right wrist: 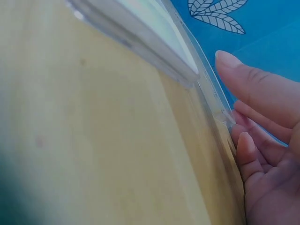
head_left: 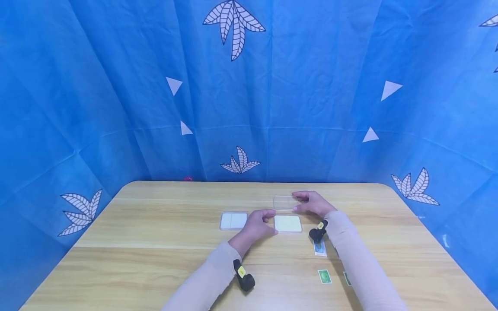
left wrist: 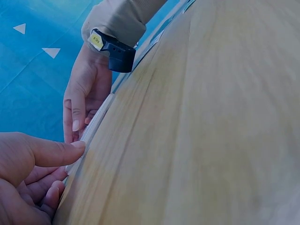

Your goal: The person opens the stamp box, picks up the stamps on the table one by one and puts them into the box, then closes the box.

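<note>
In the head view, a shallow clear plastic case (head_left: 288, 223) with a white inside lies flat on the table. My left hand (head_left: 257, 224) holds its left side, thumb at the near corner and forefinger at the far one. Just behind lies a clear, see-through lid (head_left: 283, 202). At that lid's right end is my right hand (head_left: 311, 203). The right wrist view shows the right thumb (right wrist: 258, 86) lifted off the lid, with fingertips beside its corner. Left of my left hand sits a second clear case (head_left: 233, 220) with a white inside.
On the wooden table (head_left: 128, 268), a blue stamp (head_left: 320, 248) and a green stamp (head_left: 324, 276) lie near the right forearm. Another green stamp (head_left: 347, 278) is partly covered by the right sleeve. A blue patterned curtain (head_left: 295, 86) hangs behind the table.
</note>
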`<state>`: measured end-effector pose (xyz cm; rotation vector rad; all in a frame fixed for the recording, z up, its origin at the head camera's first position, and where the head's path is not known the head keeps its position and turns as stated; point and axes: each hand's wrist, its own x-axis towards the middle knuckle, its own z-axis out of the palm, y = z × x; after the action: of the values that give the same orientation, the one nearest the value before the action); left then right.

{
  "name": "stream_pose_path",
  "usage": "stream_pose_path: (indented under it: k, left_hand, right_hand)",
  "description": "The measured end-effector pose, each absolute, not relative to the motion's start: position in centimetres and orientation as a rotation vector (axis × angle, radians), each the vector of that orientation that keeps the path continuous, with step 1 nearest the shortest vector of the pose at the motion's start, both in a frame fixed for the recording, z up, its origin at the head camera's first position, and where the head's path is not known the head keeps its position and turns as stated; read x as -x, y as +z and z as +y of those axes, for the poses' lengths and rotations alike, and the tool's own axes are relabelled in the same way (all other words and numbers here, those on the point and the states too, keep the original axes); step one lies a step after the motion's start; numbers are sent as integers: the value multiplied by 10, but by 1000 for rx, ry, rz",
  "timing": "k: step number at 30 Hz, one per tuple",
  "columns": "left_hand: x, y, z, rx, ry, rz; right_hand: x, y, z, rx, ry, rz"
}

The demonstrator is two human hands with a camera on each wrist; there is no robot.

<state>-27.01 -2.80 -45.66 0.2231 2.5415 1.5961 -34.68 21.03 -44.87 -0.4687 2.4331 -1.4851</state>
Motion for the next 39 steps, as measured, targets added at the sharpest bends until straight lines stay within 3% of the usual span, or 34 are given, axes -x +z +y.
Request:
stream_pose_path:
  k: [16, 24, 39]
  left_hand:
    - [272, -453, -29, -250, 1672, 2436]
    - [272, -450, -35, -253, 1719, 2374]
    - [274, -440, -100, -343, 1779, 2371]
  right_hand:
    - [339, -435, 220, 415, -1492, 2462]
    - [332, -427, 204, 529, -1598, 2338]
    - [318, -422, 168, 578, -1573, 2302]
